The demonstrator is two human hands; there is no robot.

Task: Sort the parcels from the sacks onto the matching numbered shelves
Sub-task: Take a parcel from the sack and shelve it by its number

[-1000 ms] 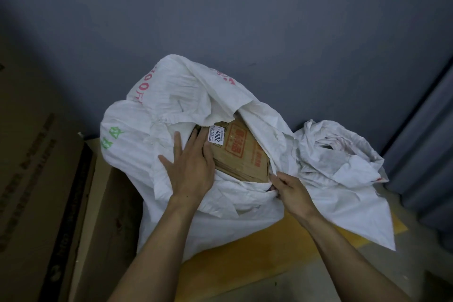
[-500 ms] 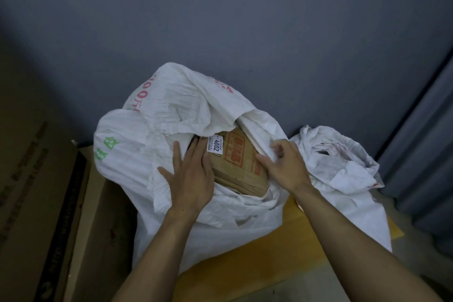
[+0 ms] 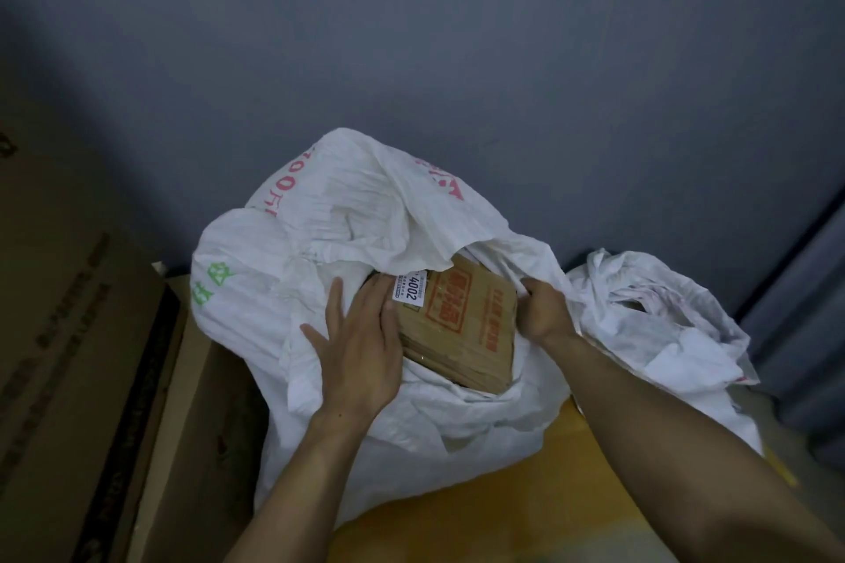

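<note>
Sack (image 3: pixel 320 233) parcel (image 3: pixel 457 325) between left grip (image 3: pixel 356 352), right grip (image 3: pixel 544 311)

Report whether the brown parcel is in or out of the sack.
In. The brown parcel lies in the open mouth of the sack, white fabric around its edges.

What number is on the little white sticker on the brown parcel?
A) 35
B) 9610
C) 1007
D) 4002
D: the sticker on the parcel poking out of the sack reads 4002.
</note>
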